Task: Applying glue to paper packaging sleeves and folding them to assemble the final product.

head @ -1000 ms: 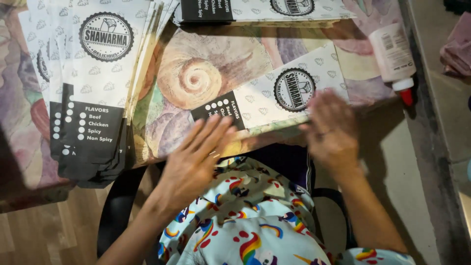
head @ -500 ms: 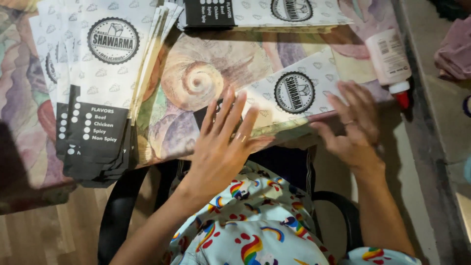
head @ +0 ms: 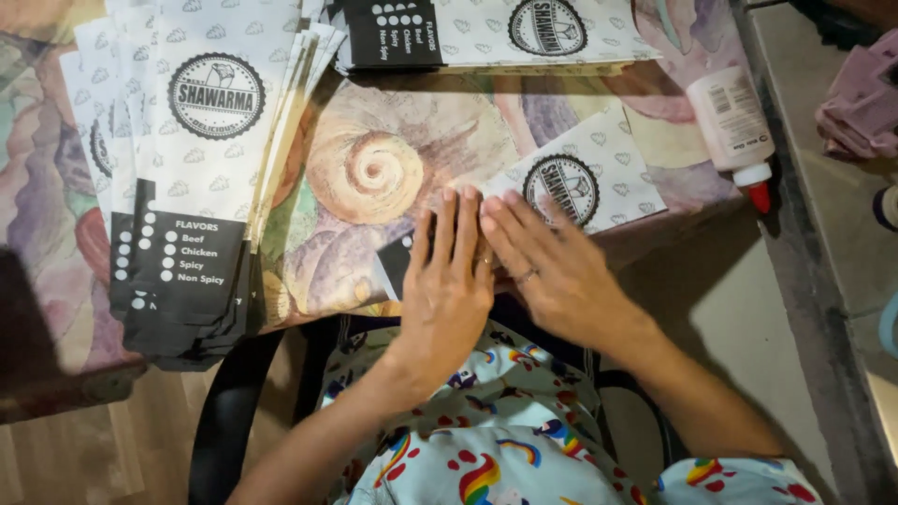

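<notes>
We see one fanned stack of paper bags (head: 192, 178) at left, a second stack (head: 486, 33) at top, one glue bottle (head: 734, 126) at right. Left hand (head: 449, 285) & right hand (head: 552, 266) lie flat, fingers open, pressing one white-and-black bag (head: 599, 173) w/ round emblem at the table's near edge.

Paper sleeve (head: 599, 182) — middle hidden under both hands (black end peeking).

I work at a home craft station: a counter (head: 56, 234) under a shell-patterned cloth (head: 374, 168), stacks of printed paper bags (head: 201, 168), a glue bottle (head: 731, 122), wood flooring (head: 84, 449) and my chair (head: 229, 411) below.
</notes>
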